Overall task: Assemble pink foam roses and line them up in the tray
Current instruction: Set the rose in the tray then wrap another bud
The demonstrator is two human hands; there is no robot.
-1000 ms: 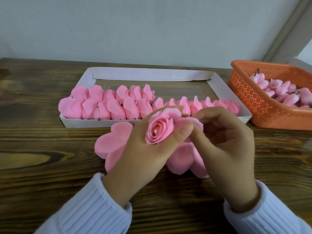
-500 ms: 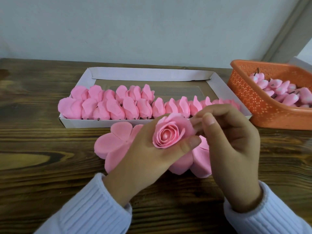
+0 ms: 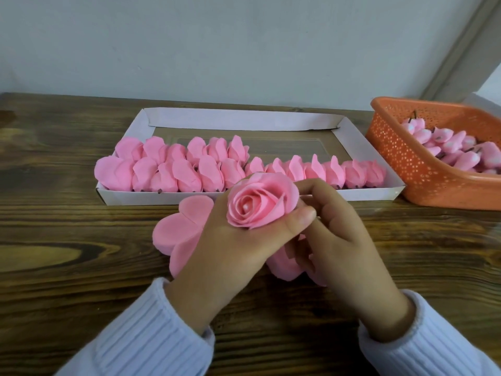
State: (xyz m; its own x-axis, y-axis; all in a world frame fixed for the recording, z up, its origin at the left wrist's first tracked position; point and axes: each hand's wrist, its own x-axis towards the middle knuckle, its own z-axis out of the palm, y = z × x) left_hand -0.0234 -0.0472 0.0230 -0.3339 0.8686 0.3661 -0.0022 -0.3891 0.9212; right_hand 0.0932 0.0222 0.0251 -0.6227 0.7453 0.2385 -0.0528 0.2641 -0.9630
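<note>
Your left hand [image 3: 233,253] clamps the centre-frame rose [image 3: 260,204], right hand [image 3: 341,240] grip unclear; squeezing harder could crush it.

From my screen, the left hand [image 3: 225,253] and right hand [image 3: 347,253] are bare; the left sleeve [image 3: 151,340] and right sleeve [image 3: 428,351] are pale lilac-white knit, finely ribbed, with snug cuffs.

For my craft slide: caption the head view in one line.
Left hand grips a pink foam rose, right hand at its edge, in front of the part-filled white tray.
</note>
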